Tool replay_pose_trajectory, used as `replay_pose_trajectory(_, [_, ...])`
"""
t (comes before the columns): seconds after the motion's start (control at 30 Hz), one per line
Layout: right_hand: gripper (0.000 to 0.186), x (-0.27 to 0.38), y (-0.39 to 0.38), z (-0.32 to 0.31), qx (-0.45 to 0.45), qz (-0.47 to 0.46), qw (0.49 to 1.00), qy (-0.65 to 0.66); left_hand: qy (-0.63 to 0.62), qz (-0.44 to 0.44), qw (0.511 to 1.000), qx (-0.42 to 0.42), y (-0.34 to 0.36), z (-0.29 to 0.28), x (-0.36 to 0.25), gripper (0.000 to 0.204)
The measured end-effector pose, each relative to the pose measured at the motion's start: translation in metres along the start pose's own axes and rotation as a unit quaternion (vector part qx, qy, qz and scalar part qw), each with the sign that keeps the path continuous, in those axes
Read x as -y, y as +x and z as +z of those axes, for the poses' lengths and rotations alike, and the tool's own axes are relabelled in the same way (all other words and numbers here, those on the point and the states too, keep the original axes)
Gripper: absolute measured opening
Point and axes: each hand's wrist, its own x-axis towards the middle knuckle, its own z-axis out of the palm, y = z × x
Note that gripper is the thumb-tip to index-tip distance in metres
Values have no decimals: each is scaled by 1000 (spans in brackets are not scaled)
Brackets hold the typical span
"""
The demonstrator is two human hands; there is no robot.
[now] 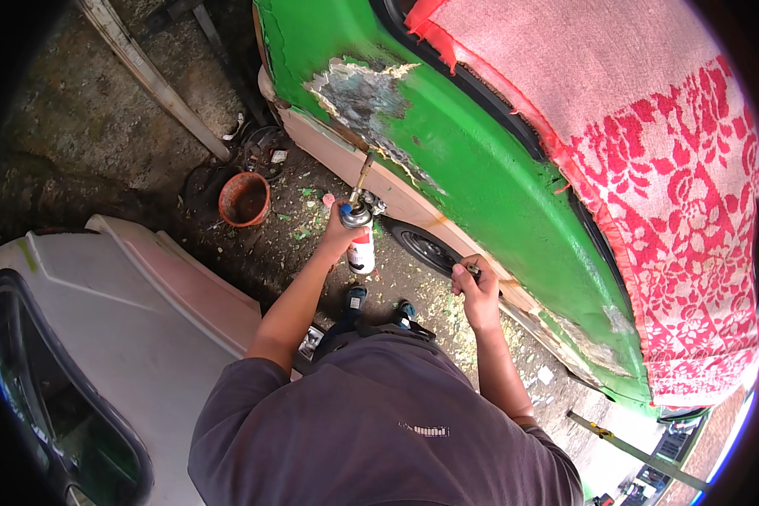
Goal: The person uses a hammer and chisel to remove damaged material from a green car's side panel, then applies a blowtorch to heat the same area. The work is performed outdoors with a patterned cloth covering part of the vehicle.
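My left hand point(337, 231) is closed round the neck of a gas torch point(362, 255). It has a white and red canister, a blue knob and a brass nozzle tilted up toward the green car body panel point(464, 160). No flame shows at the tip. On that panel, close to the nozzle, paint and filler have come away in a ragged patch point(367, 97), baring grey metal. My right hand point(478, 295) is closed beside the lower edge of the car. A small dark object with a metallic end point(474, 271) sticks out of its fingers; its kind is unclear.
A patterned red and pink cloth point(658, 211) drapes over the car's glass. Behind my left arm stands a grey car point(143, 295). An orange bucket point(244, 200) sits on the floor amid scattered paint chips. A long bar point(143, 72) leans at the upper left.
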Motion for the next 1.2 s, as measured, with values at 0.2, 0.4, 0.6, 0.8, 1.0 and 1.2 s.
replay_pose_trajectory(0.2, [13, -2, 0, -3, -4, 9, 1000, 19, 22, -18, 1000, 13, -10, 13, 2, 75])
replay_pose_trajectory(0.4, [13, -3, -6, -9, -26, 4, 1000, 3, 49, -27, 998, 35, -16, 16, 14, 71])
replay_pose_trajectory(0.6, [14, -11, -19, -24, -59, 4, 998, 8, 67, -58, 991, 99, -31, 34, 26, 74])
replay_pose_trajectory(0.8, [15, -12, -31, -59, -75, 11, 997, 24, 149, -15, 983, 111, -45, 55, 48, 74])
replay_pose_trajectory(1.0, [19, -32, -45, -119, -63, -25, 997, 27, 134, 10, 990, 46, -66, 84, 77, 73])
replay_pose_trajectory(1.2, [22, -53, -70, -212, -29, -34, 999, -13, 209, 62, 976, 3, -91, 149, 107, 74])
